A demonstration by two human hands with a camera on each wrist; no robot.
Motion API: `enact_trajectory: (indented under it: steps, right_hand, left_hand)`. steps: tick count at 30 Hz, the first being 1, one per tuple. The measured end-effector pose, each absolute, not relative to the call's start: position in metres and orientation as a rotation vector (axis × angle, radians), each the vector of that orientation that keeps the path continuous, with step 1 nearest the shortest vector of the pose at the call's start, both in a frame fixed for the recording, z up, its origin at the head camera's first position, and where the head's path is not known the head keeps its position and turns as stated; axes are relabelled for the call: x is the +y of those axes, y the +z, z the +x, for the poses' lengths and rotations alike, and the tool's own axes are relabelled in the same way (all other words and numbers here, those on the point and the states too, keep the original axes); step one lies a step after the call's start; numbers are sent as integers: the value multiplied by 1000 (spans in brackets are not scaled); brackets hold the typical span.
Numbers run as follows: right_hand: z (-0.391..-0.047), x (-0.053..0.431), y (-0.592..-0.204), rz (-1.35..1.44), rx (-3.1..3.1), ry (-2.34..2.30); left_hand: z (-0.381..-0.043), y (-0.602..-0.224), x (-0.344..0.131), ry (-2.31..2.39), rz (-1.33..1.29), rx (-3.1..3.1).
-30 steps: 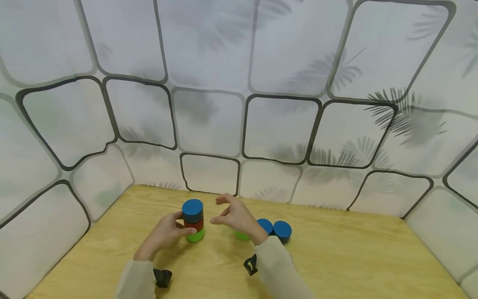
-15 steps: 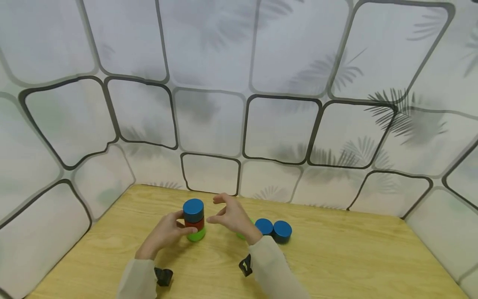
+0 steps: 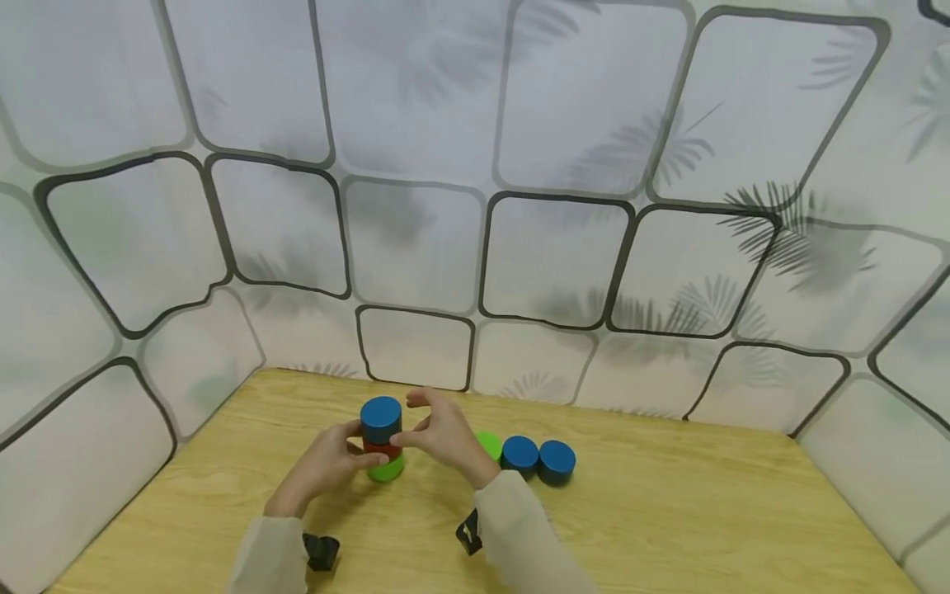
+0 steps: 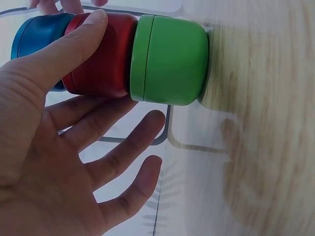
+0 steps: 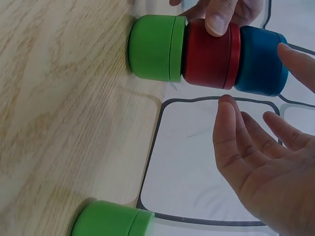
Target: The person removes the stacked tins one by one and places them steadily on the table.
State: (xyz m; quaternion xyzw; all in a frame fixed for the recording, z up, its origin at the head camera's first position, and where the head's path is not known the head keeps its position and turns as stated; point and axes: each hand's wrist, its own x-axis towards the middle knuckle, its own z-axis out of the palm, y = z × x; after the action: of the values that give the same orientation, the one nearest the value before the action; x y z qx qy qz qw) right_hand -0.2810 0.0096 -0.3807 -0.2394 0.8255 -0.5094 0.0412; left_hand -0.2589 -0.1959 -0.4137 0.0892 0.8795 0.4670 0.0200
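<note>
A three-high stack of small round lidded jars stands on the table: a green jar [image 4: 172, 61] at the bottom, a red jar [image 5: 207, 54] in the middle and a blue jar [image 3: 382, 419] on top. My left hand [image 3: 322, 462] grips the red jar from the left, thumb across its near side and two fingers behind; its other fingers spread free. At the right of the stack is my right hand [image 3: 445, 433], fingers loosely bent and apart. Its thumb tip overlaps the blue jar's lid in the right wrist view, and no jar lies inside its fingers.
Right of the stack, another green jar [image 3: 489, 446] stands in a row with a blue jar [image 3: 520, 456] and a second blue jar [image 3: 557, 464]. A patterned wall [image 3: 416, 346] borders the wooden table [image 3: 668, 511] at the back and sides.
My right hand has moved left to the stack, uncovering more of the loose green jar. My left hand keeps its grip on the red jar, and the stack stays in place.
</note>
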Motion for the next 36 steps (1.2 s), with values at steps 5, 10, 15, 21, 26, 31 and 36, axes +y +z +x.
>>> enact_trajectory:
  steps: [5, 10, 15, 21, 26, 31, 36]
  right_hand:
    - [-281, 3, -380, -711, 2509, -1573]
    - [-281, -4, -381, -705, 2503, -1574]
    - [-281, -8, -382, -698, 2522, -1566]
    - [-282, -9, -384, -705, 2533, -1560]
    - [-282, -13, -386, -716, 2519, -1558]
    - [-282, -15, -388, -717, 2514, -1563]
    - [-282, -14, -392, -701, 2544, -1526]
  left_hand:
    - [-259, -413, -197, 1445, 296, 2726]
    - [-259, -414, -198, 1451, 313, 2731]
    - [-258, -413, -198, 1459, 333, 2731]
    - [-258, -412, -197, 1450, 336, 2723]
    - [-257, -411, -199, 1446, 334, 2721]
    - [-257, -412, -200, 1433, 338, 2739]
    - [-258, -412, -198, 1431, 340, 2739]
